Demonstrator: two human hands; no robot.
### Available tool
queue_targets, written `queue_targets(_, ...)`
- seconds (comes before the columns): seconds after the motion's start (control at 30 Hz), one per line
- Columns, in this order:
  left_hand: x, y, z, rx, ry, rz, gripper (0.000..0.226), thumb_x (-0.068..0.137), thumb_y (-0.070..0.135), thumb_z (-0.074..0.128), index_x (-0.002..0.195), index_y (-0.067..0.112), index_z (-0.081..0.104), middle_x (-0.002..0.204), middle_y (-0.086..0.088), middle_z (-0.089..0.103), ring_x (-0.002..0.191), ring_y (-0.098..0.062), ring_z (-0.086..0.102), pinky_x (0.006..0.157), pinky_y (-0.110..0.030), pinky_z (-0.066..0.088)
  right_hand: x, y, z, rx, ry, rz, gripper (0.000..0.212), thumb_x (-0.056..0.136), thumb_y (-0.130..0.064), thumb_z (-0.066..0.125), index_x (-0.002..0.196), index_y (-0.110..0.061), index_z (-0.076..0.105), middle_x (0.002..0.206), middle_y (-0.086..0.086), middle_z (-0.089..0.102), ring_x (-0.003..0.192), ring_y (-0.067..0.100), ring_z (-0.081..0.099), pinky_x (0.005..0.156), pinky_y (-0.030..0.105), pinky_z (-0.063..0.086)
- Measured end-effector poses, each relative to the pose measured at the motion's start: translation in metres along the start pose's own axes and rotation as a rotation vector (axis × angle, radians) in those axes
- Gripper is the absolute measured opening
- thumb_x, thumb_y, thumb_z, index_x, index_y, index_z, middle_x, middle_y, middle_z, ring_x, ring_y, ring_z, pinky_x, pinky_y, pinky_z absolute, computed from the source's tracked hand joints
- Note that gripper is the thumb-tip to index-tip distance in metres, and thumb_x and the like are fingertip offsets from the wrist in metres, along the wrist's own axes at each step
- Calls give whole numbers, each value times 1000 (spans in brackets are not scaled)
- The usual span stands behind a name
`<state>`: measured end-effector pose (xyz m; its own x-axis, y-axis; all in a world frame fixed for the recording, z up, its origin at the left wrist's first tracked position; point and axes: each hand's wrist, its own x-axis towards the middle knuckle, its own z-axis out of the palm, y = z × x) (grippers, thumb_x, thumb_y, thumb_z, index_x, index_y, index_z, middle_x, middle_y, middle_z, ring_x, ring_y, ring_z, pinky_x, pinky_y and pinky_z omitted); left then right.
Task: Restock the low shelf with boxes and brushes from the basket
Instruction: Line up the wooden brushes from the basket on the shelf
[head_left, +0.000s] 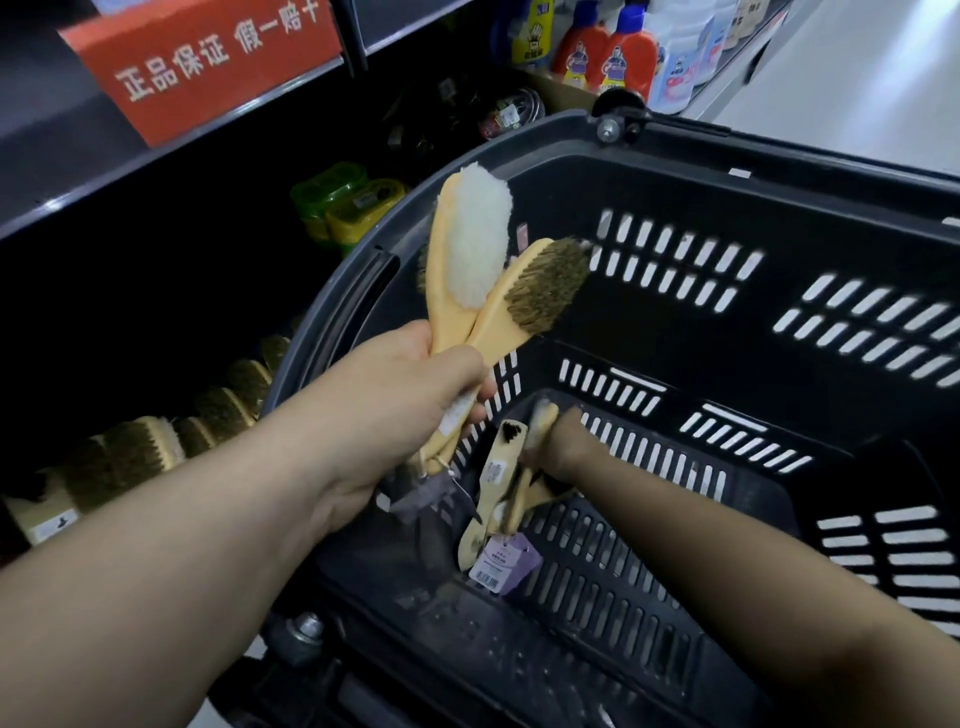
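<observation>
This is a shop. Dark metal shelves (171, 143) stand in tiers, one carrying a red sign (208, 62) printed with Chinese characters. Bottles (621, 54) of cleaner stand in a row with their labels facing out, green and yellow packs (345, 205) sit further in, and brushes (140, 452) are lined up side by side below. A plastic shopping basket (675, 137) holds more brushes, one with a barcode tag (498, 564).
</observation>
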<state>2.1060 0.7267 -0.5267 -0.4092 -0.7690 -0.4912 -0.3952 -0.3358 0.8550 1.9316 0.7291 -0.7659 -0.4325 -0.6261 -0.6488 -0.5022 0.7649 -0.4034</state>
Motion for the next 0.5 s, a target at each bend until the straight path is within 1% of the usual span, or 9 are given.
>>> queue_targets(0.07,0,-2,-1,9,2,-17,8,82,11,56,83,13,64,56,2,64,55,-7,59,43,-20,44,2,-2,7,33,25,5,80,75,-36,70,137,-6,29,122,11,56,113,28,56,103,43,40)
queue_targets(0.13,1,-4,-3,34,8,-15,8,82,11,59,87,14,65,60,1,65,60,-8,61,50,-23,46,3,-3,5,139,10,24,63,73,-37,73,123,-8,47,111,9,61,102,27,61,96,43,46)
queue_targets(0.17,2,-5,-3,42,9,-12,9,82,12,60,90,15,65,65,0,67,65,-11,61,54,-25,47,3,-3,2,175,13,33,61,72,-39,74,119,-9,50,108,9,62,99,27,62,93,43,49)
queue_targets(0.23,2,-5,-4,43,6,-9,13,84,14,63,96,16,64,74,-5,67,72,-16,60,59,-30,47,2,-3,-5,252,30,4,67,69,-42,77,121,-12,47,112,9,60,98,26,61,89,42,51)
queue_targets(0.3,2,-5,-4,40,-3,0,15,85,15,64,100,15,62,83,-9,68,75,-19,60,59,-32,47,-5,-3,-16,473,16,-64,69,70,-34,78,127,-14,44,111,6,59,94,21,60,84,37,52)
queue_targets(0.37,2,-5,-4,0,-20,17,16,86,13,63,101,15,62,91,-10,70,78,-18,63,63,-31,51,-20,-6,-34,733,-96,-126,71,68,-22,81,129,-13,45,106,5,62,92,20,64,78,35,54)
queue_targets(0.4,2,-5,-5,-39,-34,25,16,85,11,63,101,15,62,92,-9,72,79,-15,65,67,-29,53,-30,-8,-44,868,-189,-160,77,62,-18,84,128,-11,45,105,8,64,92,23,67,76,35,56)
queue_targets(0.47,1,-4,-4,-113,-55,37,17,84,6,63,99,15,63,90,-5,74,79,-12,67,68,-26,57,-51,-12,-69,1113,-388,-254,87,49,-18,89,125,-6,47,101,13,69,89,24,70,69,31,58)
queue_targets(0.5,1,-4,-4,-138,-58,43,18,84,4,63,99,15,63,92,-5,74,80,-12,68,67,-25,57,-62,-15,-82,1192,-476,-317,83,48,-21,90,120,-4,50,93,13,72,84,22,71,65,28,58)
